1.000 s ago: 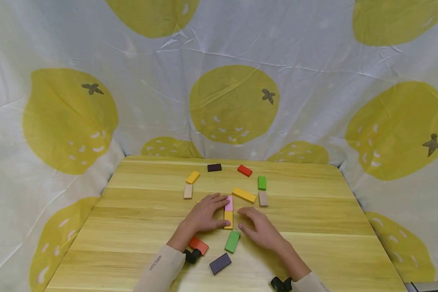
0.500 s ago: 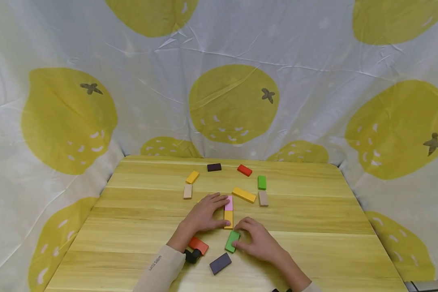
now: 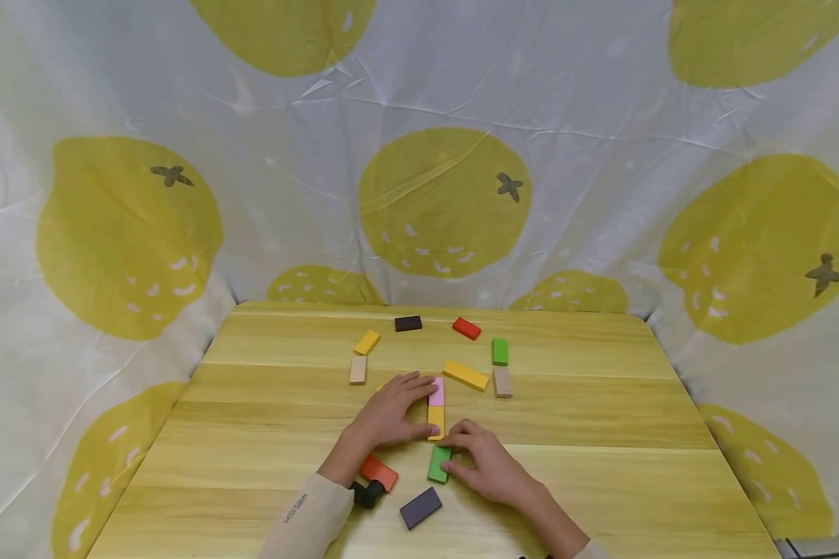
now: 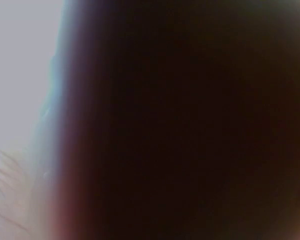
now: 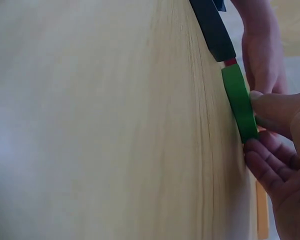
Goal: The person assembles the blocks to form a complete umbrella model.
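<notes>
My left hand [image 3: 391, 410] lies over the middle of the table, fingertips on a pink block [image 3: 436, 394] and thumb on the yellow-orange block [image 3: 435, 419] placed end to end with it. Just below these, a green block [image 3: 438, 466] is pinched by my right hand [image 3: 488, 464]; its far end sits close to the yellow-orange block. In the right wrist view, the thumb presses the side of the green block [image 5: 238, 100] while curled fingers meet its end. The left wrist view is dark and blurred, showing no blocks.
Nearer me lie a dark purple block [image 3: 421, 508] and an orange-red block [image 3: 380, 472], partly hidden by the left wrist's camera [image 3: 368, 494]. A longer yellow block [image 3: 466, 375] lies beyond the hands. Several more blocks, including a black one [image 3: 409, 324], form an arc farther back.
My right hand has come down and toward me to the green block and taken hold of it. The green block has turned straighter, in line with the yellow-orange one. The left hand stays put.
</notes>
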A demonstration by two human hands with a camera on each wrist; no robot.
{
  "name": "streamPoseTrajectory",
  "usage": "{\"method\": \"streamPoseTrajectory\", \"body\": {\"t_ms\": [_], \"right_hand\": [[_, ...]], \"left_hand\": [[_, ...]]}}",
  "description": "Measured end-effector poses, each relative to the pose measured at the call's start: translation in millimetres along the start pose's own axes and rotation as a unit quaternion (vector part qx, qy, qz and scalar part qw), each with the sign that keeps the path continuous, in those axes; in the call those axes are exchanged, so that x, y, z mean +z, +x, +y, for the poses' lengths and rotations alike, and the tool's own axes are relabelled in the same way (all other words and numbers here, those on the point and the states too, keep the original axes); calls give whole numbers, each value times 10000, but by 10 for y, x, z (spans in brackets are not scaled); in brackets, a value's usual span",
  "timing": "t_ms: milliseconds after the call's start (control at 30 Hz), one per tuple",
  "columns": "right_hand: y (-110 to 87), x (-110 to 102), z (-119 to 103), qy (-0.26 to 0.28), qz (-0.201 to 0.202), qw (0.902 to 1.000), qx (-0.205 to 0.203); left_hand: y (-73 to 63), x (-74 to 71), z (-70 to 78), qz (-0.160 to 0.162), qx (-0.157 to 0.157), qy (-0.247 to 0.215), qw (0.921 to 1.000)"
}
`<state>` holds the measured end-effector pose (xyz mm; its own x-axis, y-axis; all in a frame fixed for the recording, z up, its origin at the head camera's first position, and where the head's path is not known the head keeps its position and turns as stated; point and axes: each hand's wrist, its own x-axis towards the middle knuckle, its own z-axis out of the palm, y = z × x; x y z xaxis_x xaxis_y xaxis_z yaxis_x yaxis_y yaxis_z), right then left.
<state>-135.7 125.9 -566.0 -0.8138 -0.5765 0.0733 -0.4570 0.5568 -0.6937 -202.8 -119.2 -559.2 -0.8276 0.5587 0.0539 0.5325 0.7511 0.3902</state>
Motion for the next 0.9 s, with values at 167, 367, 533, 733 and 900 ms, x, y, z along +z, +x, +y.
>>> {"method": "streamPoseTrajectory", "body": {"t_ms": [167,367,533,733,900], "right_hand": [[2,9,-8,37,10,10000,12],[-5,7,4,151,60,9998,92],[3,6,17,193,115,9997,61],[18,18,38,229,109,9997,-50],[35,47,60,155,141,9998,-57]], "left_hand": [[-10,9,0,32,-35,-20,10000],[-3,19,5,30,-73,-22,10000],[8,38,2,14,-137,-28,9999],[9,43,6,7,-121,-65,9999],[-1,48,7,53,-114,-103,9999]]}}
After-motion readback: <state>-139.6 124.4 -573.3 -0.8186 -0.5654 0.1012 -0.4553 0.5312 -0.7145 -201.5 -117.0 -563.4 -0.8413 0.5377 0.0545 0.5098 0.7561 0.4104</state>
